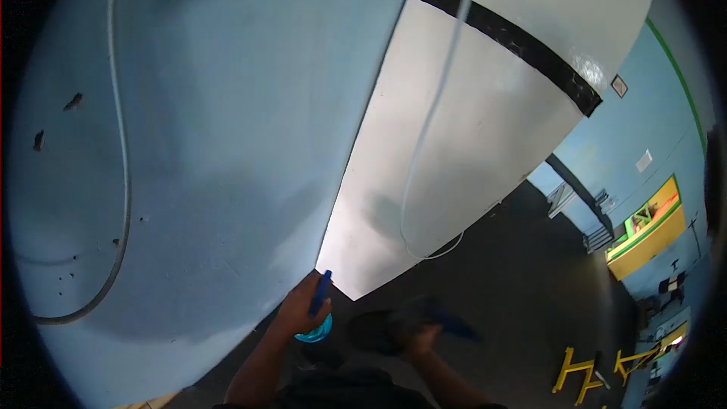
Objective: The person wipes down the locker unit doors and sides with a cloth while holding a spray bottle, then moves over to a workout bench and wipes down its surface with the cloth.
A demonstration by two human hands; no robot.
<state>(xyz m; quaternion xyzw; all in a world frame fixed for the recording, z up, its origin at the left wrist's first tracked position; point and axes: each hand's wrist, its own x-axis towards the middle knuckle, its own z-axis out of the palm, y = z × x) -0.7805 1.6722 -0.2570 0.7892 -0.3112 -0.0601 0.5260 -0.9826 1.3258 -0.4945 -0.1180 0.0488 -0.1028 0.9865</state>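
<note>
My left hand (301, 307) is closed around a spray bottle with a blue head (321, 293). Clear turquoise shows at the bottle's body (316, 330), below the fingers. This hand is close to the bottom corner of a white panel (424, 121) that stands against the light blue wall (250, 106). To the right, my right hand (421, 339) is smeared by motion over the dark floor. Its fingers are closed on a dark blue cloth (454, 324), also blurred.
A black strip (507, 38) crosses the white panel, and a pale cable (435, 106) hangs in front of it. Another grey cable (121, 159) loops down the left wall. Yellow metal frames (579, 375) stand on the dark floor (522, 280) at lower right, with gym-like equipment beyond.
</note>
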